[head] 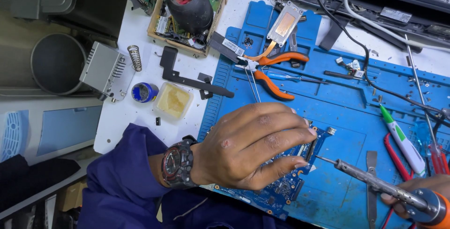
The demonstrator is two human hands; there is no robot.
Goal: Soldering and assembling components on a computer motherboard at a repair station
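- Head view: your left hand pinches the blue printed circuit board on the blue silicone work mat.
- Your right hand is closed around the orange-handled soldering iron, tip pointing left at the board.
- The board looks light, stiff, fragile; hold its edges.
- Its long axis seems to run diagonally, lower-left to upper-right.

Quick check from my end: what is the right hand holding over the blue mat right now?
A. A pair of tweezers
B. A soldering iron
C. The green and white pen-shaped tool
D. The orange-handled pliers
B: the right hand grips a soldering iron by its orange handle, its tip pointing at the blue circuit board that the left hand steadies; the orange-handled pliers lie untouched higher on the mat.
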